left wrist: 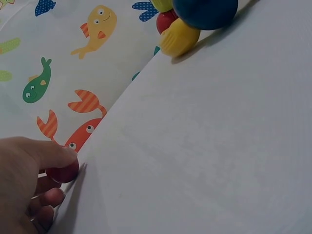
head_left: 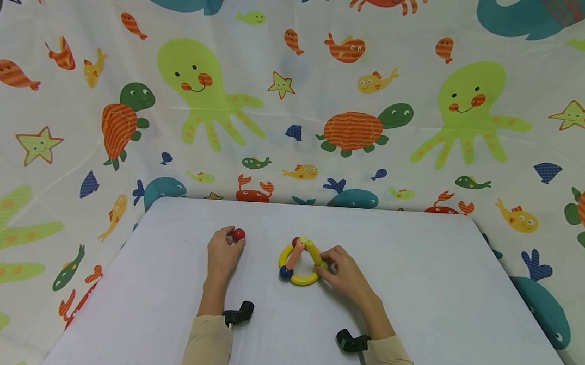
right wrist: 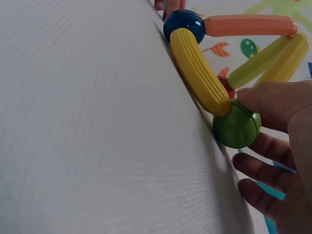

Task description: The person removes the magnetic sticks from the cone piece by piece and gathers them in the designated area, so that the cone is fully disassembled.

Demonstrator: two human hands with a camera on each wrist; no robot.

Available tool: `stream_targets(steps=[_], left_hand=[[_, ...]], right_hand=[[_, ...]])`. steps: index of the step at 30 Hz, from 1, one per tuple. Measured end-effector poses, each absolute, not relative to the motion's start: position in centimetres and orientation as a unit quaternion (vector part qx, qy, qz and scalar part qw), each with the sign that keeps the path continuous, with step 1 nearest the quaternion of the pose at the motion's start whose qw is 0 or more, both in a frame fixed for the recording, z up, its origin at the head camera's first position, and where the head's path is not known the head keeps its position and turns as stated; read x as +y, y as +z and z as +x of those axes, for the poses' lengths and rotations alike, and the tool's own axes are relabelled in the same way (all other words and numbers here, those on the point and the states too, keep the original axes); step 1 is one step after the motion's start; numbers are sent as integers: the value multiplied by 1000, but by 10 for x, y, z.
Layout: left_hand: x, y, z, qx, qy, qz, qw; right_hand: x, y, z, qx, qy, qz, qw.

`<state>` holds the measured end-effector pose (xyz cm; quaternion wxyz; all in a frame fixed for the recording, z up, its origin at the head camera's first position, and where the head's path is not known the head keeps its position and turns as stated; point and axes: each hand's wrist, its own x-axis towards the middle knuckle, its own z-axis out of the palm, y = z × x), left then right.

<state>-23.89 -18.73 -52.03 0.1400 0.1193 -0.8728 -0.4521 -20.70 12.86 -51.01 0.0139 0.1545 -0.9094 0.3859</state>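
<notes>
My left hand (head_left: 222,258) pinches a small red ball (head_left: 239,234) between thumb and fingers, low over the white table. To its right stands a ball-and-rod building toy (head_left: 305,280), with curved yellow rods around its base. A dark blue ball (right wrist: 184,26) joins a yellow rod to a straight orange rod (right wrist: 251,25). Slanting rods, one of them yellow-green (right wrist: 258,62), rise to meet at the top. My right hand (head_left: 345,274) grips the toy's right side, thumb and forefinger at the green ball (right wrist: 237,124). Another red ball (head_left: 296,241) sits at the back of the toy, partly hidden.
The white table (head_left: 415,297) extends on both sides of the hands. Behind it hangs a curtain (head_left: 276,116) printed with sea animals. Black wrist cameras (head_left: 239,313) are strapped at both wrists, by the beige sleeves (head_left: 207,345).
</notes>
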Motion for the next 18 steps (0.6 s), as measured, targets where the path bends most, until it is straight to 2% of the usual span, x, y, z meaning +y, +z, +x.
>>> stream_targets(steps=[8,18], left_hand=[[-187,-516,-237,-870,-458,118,138],[-188,-500,-235,-871,-447,121,164]], right_hand=[[129,-510,-207,-907,391,156,10],[128,-509,-206,-905,396,158,15]])
